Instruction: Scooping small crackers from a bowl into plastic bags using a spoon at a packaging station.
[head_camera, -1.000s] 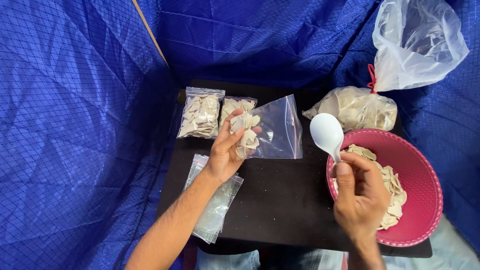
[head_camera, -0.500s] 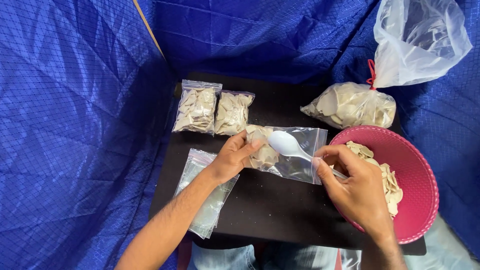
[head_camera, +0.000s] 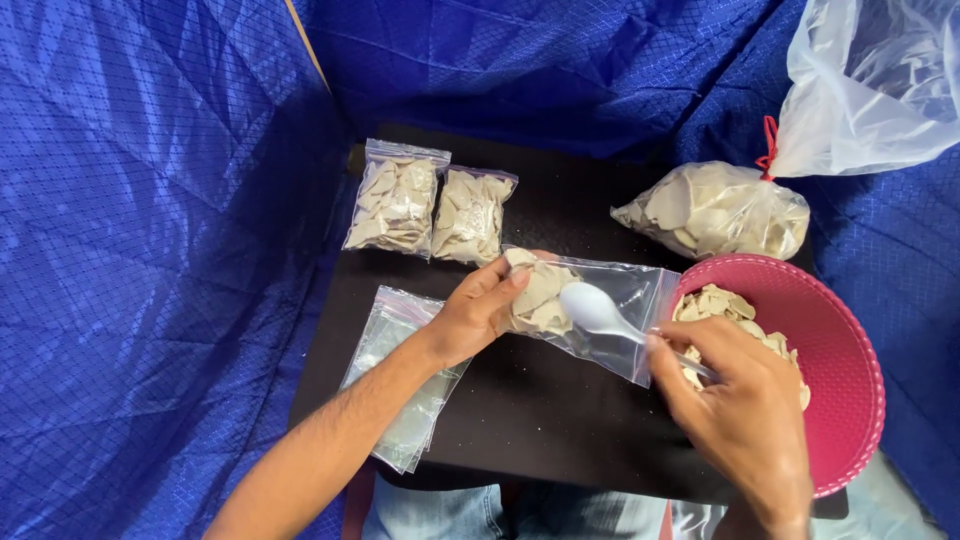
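- Head view, looking down on a black table (head_camera: 520, 420) walled in by blue quilted fabric (head_camera: 150, 250).
- Left hand (head_camera: 480, 312) grips the closed end of a clear zip bag (head_camera: 590, 300) lying at table centre, fingers curled tight over the pale chips already inside.
- Right hand (head_camera: 745, 420) pinches the handle of a white plastic spoon (head_camera: 600, 312); the bowl of the spoon sits inside the bag's mouth, which opens to the right.
- Pink basket (head_camera: 850, 400) at the right edge, touching the bag's mouth, holds loose chips.
- Two filled small bags (head_camera: 430, 205) lie side by side at far left; a stack of empty bags (head_camera: 400, 385) lies under the left forearm.
- Large knotted bag of chips (head_camera: 715, 210) at far right, a bigger clear sack (head_camera: 870, 85) behind it.
- Risk, as judged: the mouth is slack and lying flat, so chips could slide out onto the table when the spoon tips or withdraws; a hard squeeze by the left hand could crack the chips.
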